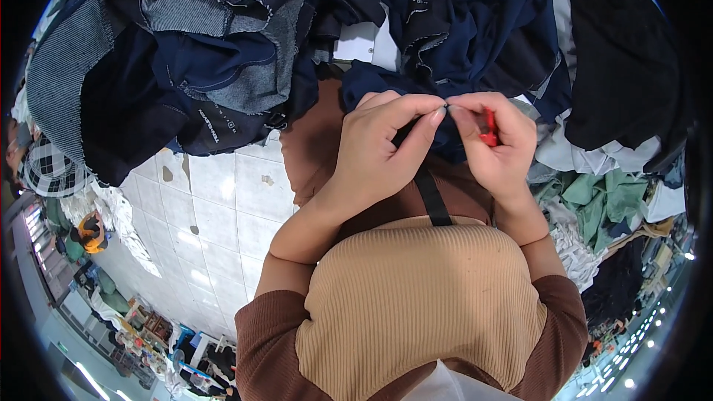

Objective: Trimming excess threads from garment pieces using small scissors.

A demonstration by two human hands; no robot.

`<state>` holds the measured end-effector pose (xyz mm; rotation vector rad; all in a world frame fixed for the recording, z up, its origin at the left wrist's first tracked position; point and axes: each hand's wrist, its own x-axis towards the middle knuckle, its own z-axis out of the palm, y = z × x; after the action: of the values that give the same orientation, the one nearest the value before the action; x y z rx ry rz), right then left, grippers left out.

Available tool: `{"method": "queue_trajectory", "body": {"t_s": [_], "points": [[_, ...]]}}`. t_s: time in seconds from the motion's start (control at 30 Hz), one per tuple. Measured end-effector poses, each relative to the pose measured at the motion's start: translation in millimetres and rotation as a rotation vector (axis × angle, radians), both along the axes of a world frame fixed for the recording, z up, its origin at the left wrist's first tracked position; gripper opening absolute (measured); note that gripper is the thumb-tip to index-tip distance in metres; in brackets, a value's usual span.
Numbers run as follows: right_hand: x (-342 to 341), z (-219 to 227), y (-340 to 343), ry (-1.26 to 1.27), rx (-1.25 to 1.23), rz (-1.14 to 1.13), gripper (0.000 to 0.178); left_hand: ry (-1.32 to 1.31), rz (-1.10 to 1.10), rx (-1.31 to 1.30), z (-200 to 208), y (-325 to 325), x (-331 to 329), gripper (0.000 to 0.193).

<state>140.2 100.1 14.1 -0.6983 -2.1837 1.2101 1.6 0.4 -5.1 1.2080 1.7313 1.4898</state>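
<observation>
Left fingers [426, 131] beside right fingers [466, 123]

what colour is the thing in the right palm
The object in the right hand shows red, best in the head view.

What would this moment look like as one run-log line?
Left hand: thumb and index together | Right hand: red object in palm | Hands' fingertips: close together | Anything pinched: too small to tell | Navy cloth: beneath hands

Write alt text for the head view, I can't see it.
A person's left hand and right hand pinch close together over navy cloth, the right also holding a small red object. Dark garments lie heaped beyond.
</observation>
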Motion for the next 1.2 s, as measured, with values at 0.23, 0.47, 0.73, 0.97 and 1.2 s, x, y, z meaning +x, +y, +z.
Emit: {"method": "queue_trajectory", "body": {"t_s": [0.23, 0.47, 0.73, 0.97, 1.2], "points": [[6, -4, 12, 0.418, -0.389, -0.27, 0.007, -0.039, 0.02, 0.09, -1, 1, -3, 0.011], [-4, 1, 0, 0.06, -0.114, 0.001, 0.014, -0.022, -0.047, -0.011, 2, -1, -5, 0.011], [8, -3, 24, 0.326, -0.473, -0.202, 0.017, -0.102, -0.074, 0.001, 1, -3, -11, 0.011], [-2, 4, 22, 0.079, -0.253, 0.185, 0.027, -0.186, -0.135, -0.029, 0, -5, -16, 0.011], [-5, -1, 26, 0.009, -0.264, 0.324, 0.031, -0.13, -0.229, -0.031, 3, -6, -22, 0.013]]}}
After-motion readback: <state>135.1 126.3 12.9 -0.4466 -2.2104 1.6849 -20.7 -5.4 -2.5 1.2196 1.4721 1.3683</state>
